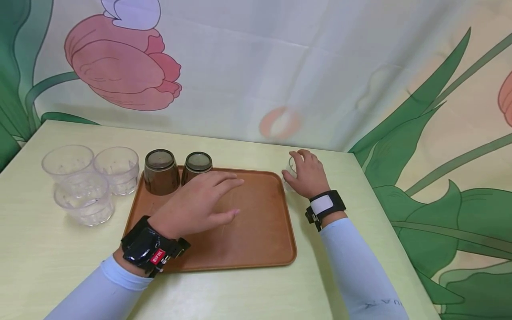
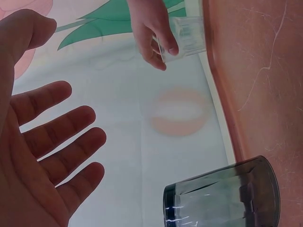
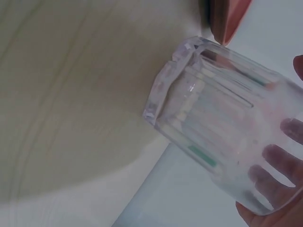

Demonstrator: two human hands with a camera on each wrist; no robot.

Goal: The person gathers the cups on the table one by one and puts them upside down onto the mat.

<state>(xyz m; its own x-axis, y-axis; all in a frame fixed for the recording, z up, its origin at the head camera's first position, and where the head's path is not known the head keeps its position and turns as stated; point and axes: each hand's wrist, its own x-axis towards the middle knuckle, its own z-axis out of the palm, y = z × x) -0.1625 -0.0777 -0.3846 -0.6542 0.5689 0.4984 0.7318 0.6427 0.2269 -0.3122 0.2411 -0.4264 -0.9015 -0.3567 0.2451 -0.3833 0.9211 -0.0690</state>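
Note:
My right hand (image 1: 310,178) holds a clear plastic cup (image 3: 213,118) beyond the tray's right edge, fingers curled round its upper part. In the head view the hand hides most of this cup; the left wrist view shows the cup (image 2: 189,38) beside the tray rim. Over the brown tray (image 1: 256,222) hovers my left hand (image 1: 196,202), its fingers spread and nothing in its grasp. Nearest to it are two smoky dark cups, upside down at the tray's back left: one dark cup (image 1: 162,175) in full sight, the other dark cup (image 1: 198,163) partly behind the hand.
Left of the tray, three clear cups stand mouth up in a close group: a back cup (image 1: 68,162), a right cup (image 1: 117,171) and a front cup (image 1: 86,200). Behind the pale table (image 1: 240,293) hangs a flower-printed curtain (image 1: 240,66).

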